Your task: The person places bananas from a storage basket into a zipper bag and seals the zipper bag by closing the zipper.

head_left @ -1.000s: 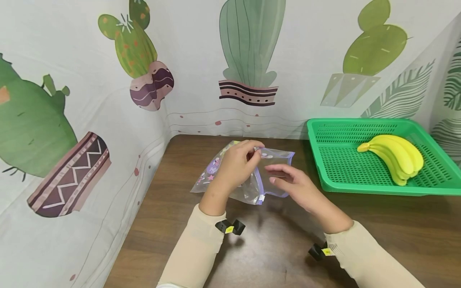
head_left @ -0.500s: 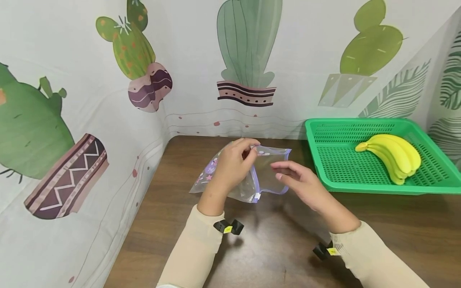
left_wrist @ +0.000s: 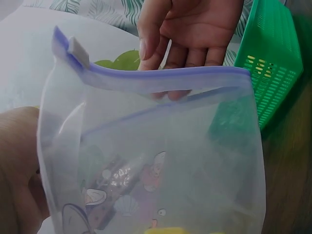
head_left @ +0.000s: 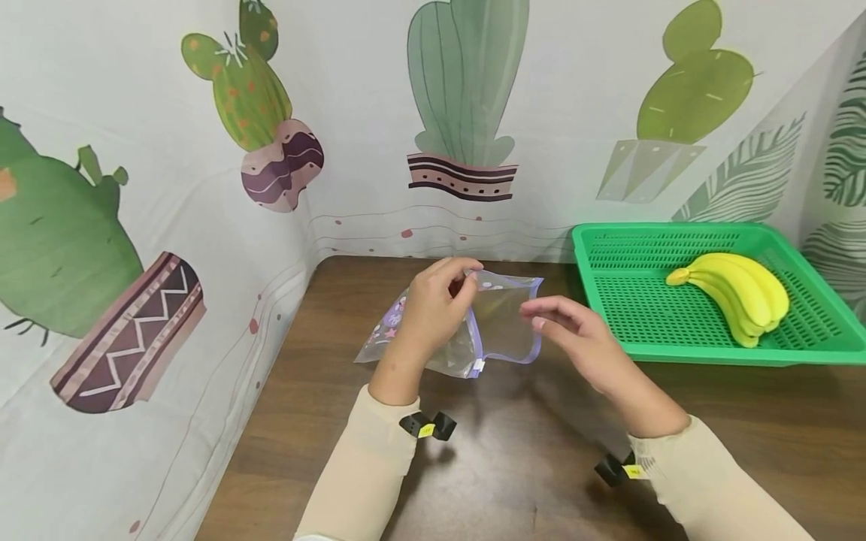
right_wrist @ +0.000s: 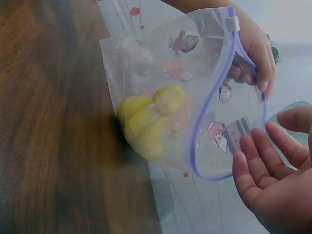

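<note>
While the left fingers (right_wrist: 263, 63) pinch the bag (head_left: 504, 327), the right fingers (right_wrist: 265, 158) curve loosely at its mouth.

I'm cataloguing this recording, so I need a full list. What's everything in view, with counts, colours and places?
Bag: 1, clear with purple trim and prints, left of the basket
Slider: 1, white, on the bag's trim
Fruit: count and kind unclear, yellow, inside the bag
Basket: 1, green, right side of the table
Bananas: 1 bunch, yellow, in the basket
Table: 1, brown, under everything
Backdrop: 1, white with cactus and leaf prints, behind the table
Cameras: 2, black, one per wrist
Labels: 2, yellow, by the cameras
Sleeves: 2, beige, on the forearms
Left hand: 1, bare, pinching the bag's rim
Right hand: 1, bare, at the bag's mouth
</note>
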`<move>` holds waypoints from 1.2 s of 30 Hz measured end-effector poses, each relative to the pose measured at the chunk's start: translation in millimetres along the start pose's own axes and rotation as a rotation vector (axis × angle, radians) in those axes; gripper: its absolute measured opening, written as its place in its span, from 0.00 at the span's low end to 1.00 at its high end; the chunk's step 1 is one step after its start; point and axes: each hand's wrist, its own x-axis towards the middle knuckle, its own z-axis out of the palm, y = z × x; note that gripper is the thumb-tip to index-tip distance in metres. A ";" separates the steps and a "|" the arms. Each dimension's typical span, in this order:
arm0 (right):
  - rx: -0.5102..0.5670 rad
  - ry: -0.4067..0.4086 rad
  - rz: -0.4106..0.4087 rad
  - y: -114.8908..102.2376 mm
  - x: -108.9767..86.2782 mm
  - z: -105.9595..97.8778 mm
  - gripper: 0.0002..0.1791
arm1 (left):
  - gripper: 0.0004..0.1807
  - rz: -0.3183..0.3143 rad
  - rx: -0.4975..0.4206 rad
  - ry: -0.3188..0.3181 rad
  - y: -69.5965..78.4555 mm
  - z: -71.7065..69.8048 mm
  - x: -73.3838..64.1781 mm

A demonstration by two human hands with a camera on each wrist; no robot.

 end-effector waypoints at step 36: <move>0.103 0.156 -0.095 5.3 -9.1 -39.7 0.17 | 0.11 -0.004 -0.001 -0.013 -1.5 -3.1 1.0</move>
